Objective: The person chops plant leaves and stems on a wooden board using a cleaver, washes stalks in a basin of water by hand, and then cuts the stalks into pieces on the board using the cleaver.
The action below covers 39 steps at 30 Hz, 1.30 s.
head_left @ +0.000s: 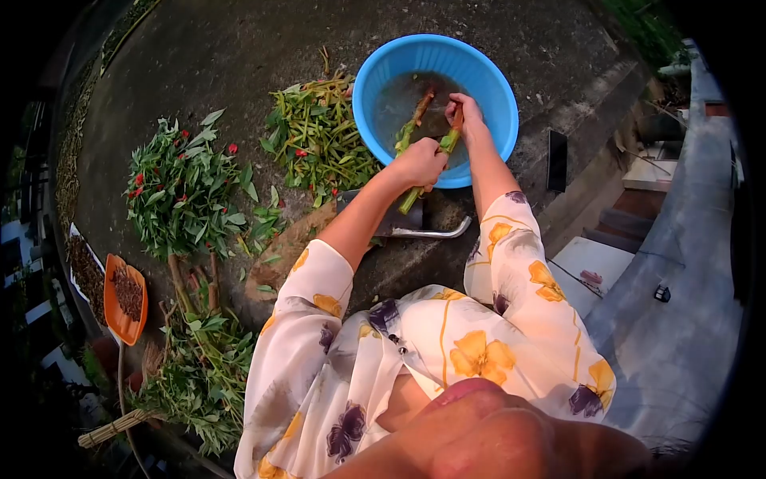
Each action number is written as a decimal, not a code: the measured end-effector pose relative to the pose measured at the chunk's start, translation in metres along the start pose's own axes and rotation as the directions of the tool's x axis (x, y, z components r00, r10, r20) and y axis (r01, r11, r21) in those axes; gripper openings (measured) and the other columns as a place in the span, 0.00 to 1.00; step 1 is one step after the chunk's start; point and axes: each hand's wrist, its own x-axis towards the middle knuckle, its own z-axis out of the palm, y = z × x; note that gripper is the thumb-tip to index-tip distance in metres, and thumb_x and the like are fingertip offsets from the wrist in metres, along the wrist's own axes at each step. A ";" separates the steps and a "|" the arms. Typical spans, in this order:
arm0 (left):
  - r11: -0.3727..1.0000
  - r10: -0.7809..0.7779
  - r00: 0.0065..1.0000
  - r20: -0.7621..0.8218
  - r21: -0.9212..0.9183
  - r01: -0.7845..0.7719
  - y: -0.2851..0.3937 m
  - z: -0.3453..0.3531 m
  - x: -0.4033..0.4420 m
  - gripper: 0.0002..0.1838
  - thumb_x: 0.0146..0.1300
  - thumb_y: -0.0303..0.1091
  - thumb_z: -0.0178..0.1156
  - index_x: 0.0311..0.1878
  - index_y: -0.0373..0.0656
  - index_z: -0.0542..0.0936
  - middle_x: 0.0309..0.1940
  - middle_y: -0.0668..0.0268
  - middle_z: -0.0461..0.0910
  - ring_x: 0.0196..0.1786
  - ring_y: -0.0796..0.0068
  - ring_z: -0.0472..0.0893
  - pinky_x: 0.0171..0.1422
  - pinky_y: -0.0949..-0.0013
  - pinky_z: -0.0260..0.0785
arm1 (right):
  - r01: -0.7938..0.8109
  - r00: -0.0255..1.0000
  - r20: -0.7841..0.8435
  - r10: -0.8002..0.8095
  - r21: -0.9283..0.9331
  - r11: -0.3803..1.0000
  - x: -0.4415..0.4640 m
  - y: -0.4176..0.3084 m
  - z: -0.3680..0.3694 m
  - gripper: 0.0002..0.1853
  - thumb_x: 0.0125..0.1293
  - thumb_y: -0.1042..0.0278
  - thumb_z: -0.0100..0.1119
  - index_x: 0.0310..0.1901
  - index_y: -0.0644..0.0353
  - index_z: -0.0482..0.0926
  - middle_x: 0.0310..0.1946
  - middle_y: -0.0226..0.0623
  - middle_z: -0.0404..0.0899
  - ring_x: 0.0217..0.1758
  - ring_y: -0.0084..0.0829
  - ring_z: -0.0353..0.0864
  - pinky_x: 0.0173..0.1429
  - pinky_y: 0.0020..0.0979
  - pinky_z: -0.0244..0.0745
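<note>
Clasping a thick, green-brown plant stalk (450, 140) are the left hand (420, 163) and right hand (468, 116). It looks stiff, light, probably slippery; best held mid-length.

My left forearm (361, 211) slants forward and inward, ending in my left hand (420, 162), curled like a fist with knuckles up. My right forearm (492, 176) reaches farther out, tilting slightly inward, and my right hand (469, 114) is curled in a grip too.

An orange scoop (124, 328) holds brown bits (128, 294) (a dark slab (556, 161) lies apart).
</note>
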 end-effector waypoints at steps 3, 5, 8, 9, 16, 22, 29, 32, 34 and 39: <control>0.968 -0.018 1.000 -0.008 -0.250 0.016 -0.014 -0.001 0.016 0.11 0.71 0.31 0.50 0.36 0.33 0.73 0.21 0.63 0.72 0.19 0.72 0.72 0.20 0.64 0.65 | 0.236 0.910 -0.154 -0.385 -0.572 0.786 -0.003 0.005 0.010 0.12 0.63 0.63 0.67 0.36 0.65 0.82 0.24 0.42 0.84 0.24 0.37 0.83 0.30 0.35 0.79; 0.876 0.109 0.983 -0.148 0.482 -0.024 -0.020 0.005 0.016 0.09 0.68 0.29 0.52 0.37 0.29 0.74 0.25 0.52 0.79 0.25 0.59 0.82 0.25 0.57 0.72 | 0.298 0.799 -0.042 -0.599 -0.839 0.456 -0.011 0.007 0.010 0.14 0.63 0.59 0.67 0.39 0.64 0.83 0.26 0.43 0.85 0.28 0.40 0.85 0.35 0.38 0.80; 0.545 0.473 0.857 -0.207 0.832 -0.100 -0.045 0.020 0.016 0.08 0.64 0.26 0.54 0.37 0.28 0.75 0.30 0.42 0.82 0.33 0.48 0.87 0.32 0.53 0.78 | 0.227 0.698 0.143 -0.702 -0.974 0.027 -0.020 0.010 0.012 0.19 0.62 0.52 0.65 0.46 0.59 0.86 0.34 0.44 0.88 0.40 0.46 0.87 0.50 0.42 0.78; 0.545 0.498 0.839 -0.220 0.832 -0.105 -0.050 0.022 0.018 0.08 0.61 0.26 0.56 0.36 0.28 0.75 0.30 0.39 0.82 0.34 0.42 0.86 0.36 0.50 0.79 | 0.256 0.716 0.193 -0.671 -0.967 -0.004 -0.023 0.011 0.014 0.18 0.62 0.55 0.65 0.45 0.61 0.85 0.36 0.47 0.87 0.42 0.47 0.86 0.50 0.42 0.78; 0.329 0.557 0.794 -0.243 0.943 0.057 -0.051 0.025 0.011 0.10 0.62 0.28 0.58 0.39 0.28 0.74 0.34 0.44 0.82 0.33 0.46 0.86 0.35 0.56 0.81 | 0.328 0.825 0.146 -0.547 -0.910 0.252 -0.006 -0.001 0.008 0.13 0.63 0.64 0.62 0.40 0.68 0.81 0.33 0.44 0.83 0.37 0.41 0.84 0.49 0.42 0.79; 0.999 -0.045 0.990 -0.137 -0.028 0.041 -0.034 0.010 0.026 0.23 0.66 0.40 0.65 0.46 0.24 0.74 0.30 0.45 0.82 0.31 0.57 0.86 0.31 0.61 0.80 | 0.128 0.990 0.079 -0.114 -0.208 0.970 -0.014 -0.008 0.014 0.11 0.68 0.72 0.53 0.45 0.70 0.79 0.38 0.49 0.82 0.44 0.44 0.83 0.53 0.40 0.82; 0.825 0.128 0.941 -0.315 0.561 0.075 -0.027 0.017 0.038 0.22 0.61 0.42 0.67 0.41 0.26 0.78 0.35 0.42 0.84 0.38 0.48 0.86 0.42 0.52 0.80 | 0.131 0.875 -0.007 -0.484 -0.959 0.250 0.000 0.001 0.005 0.11 0.62 0.63 0.63 0.43 0.58 0.87 0.44 0.44 0.86 0.51 0.39 0.84 0.57 0.37 0.77; 0.731 0.259 0.901 -0.348 0.681 0.053 -0.036 0.022 0.034 0.19 0.58 0.38 0.66 0.41 0.28 0.80 0.37 0.39 0.84 0.43 0.40 0.85 0.48 0.46 0.78 | 0.095 0.987 -0.001 -0.162 -0.804 0.587 -0.017 -0.017 0.005 0.09 0.62 0.64 0.65 0.41 0.58 0.85 0.38 0.37 0.85 0.47 0.33 0.83 0.53 0.36 0.78; 0.633 0.395 0.847 -0.357 0.774 0.031 -0.041 0.027 0.029 0.20 0.56 0.39 0.67 0.41 0.29 0.78 0.35 0.40 0.83 0.43 0.39 0.84 0.47 0.45 0.78 | 0.058 0.996 0.006 -0.084 -0.776 0.628 -0.026 -0.021 0.006 0.09 0.62 0.66 0.66 0.42 0.58 0.82 0.36 0.33 0.82 0.41 0.29 0.82 0.49 0.33 0.78; 0.688 0.368 0.851 -0.374 0.725 0.022 -0.033 0.039 0.014 0.23 0.58 0.38 0.67 0.46 0.29 0.73 0.34 0.41 0.83 0.41 0.41 0.85 0.45 0.45 0.76 | 0.275 0.954 0.238 -0.184 -0.440 0.855 -0.025 -0.022 0.012 0.08 0.67 0.74 0.56 0.45 0.65 0.79 0.39 0.42 0.82 0.46 0.36 0.83 0.54 0.38 0.82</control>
